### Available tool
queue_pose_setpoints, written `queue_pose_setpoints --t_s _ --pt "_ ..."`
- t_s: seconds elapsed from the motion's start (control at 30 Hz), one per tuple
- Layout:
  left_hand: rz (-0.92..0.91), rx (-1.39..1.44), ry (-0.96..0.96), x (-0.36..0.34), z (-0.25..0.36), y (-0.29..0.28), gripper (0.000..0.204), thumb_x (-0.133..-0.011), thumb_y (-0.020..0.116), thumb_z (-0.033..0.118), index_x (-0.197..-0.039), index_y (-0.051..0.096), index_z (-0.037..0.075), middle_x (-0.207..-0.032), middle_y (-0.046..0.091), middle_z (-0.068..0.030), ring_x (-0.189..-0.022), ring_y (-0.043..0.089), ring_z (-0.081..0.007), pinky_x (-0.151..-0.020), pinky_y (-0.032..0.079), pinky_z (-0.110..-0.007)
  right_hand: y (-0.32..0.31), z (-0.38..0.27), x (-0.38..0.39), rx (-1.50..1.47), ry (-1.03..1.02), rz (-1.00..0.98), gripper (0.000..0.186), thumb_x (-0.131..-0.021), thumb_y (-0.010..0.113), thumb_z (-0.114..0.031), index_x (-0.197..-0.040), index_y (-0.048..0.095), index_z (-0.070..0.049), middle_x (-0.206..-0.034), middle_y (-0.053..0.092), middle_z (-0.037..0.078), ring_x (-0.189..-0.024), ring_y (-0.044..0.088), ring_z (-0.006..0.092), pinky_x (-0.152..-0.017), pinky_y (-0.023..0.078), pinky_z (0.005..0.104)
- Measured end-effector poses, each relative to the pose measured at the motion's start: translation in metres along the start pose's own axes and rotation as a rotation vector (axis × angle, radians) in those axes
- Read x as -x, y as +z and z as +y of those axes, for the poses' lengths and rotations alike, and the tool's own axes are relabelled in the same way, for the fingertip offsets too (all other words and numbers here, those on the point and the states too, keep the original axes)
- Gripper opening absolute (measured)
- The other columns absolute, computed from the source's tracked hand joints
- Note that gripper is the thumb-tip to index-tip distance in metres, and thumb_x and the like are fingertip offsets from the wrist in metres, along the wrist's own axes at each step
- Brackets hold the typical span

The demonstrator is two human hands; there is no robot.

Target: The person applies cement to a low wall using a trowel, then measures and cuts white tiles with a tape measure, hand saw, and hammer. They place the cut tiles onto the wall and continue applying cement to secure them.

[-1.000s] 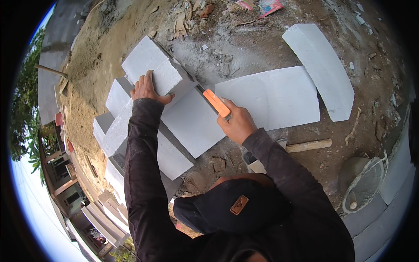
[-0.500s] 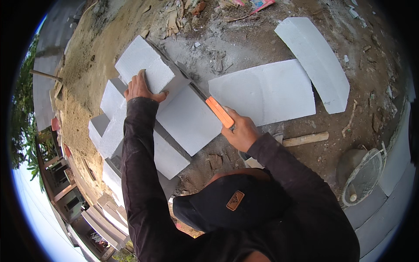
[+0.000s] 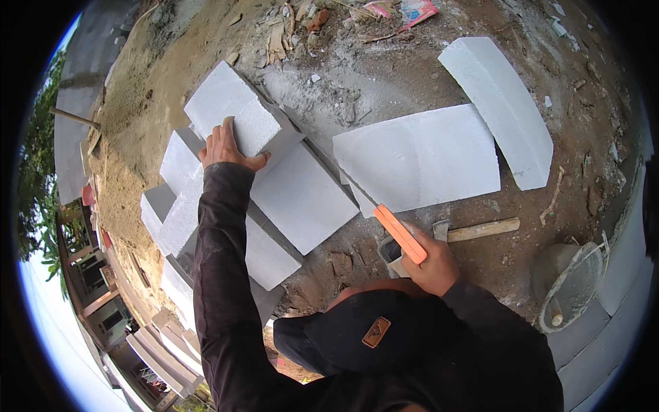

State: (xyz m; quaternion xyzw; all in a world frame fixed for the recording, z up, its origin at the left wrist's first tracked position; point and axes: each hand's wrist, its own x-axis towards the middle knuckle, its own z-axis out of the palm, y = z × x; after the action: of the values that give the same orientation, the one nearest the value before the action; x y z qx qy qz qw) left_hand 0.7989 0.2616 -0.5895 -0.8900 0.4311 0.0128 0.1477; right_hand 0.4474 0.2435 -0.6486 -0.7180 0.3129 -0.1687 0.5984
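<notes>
My left hand (image 3: 228,145) grips the corner of a white lightweight block (image 3: 216,96), fingers bent over its top and thumb at the near edge. This block lies on a pile of similar white blocks (image 3: 305,196). In my right hand (image 3: 434,264) is a handsaw (image 3: 400,233), held by its orange handle. Its thin blade slants up and left to the block's right end. Whether the teeth sit in a cut cannot be made out.
Two white slabs (image 3: 419,161) lie on the dirt to the right. Near my right hand is a wooden-handled tool (image 3: 484,230) with a metal head. A grey-crusted bucket (image 3: 573,295) stands at the lower right. Rubble and scraps (image 3: 278,41) are scattered at the far side.
My right hand has drawn the saw back toward me and to the right, showing more of its blade. My left hand remains on the block.
</notes>
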Motion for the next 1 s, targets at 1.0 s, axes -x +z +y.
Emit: queue_pose_setpoints --t_s 1.0 --pt "0.038 0.078 0.000 -0.006 0.002 0.006 0.101 -0.047 0.078 0.045 -0.131 0.035 0.010 -0.119 0.047 -0.0097 -0.116 0.042 -0.0260 -0.098 0.027 -0.046 0.013 0.009 -0.048 0.028 0.191 0.025 0.045 -0.075 0.058 -0.012 -0.118 0.050 -0.001 -0.083 0.062 0.021 -0.078 0.062 0.0342 -0.068 0.049 0.0375"
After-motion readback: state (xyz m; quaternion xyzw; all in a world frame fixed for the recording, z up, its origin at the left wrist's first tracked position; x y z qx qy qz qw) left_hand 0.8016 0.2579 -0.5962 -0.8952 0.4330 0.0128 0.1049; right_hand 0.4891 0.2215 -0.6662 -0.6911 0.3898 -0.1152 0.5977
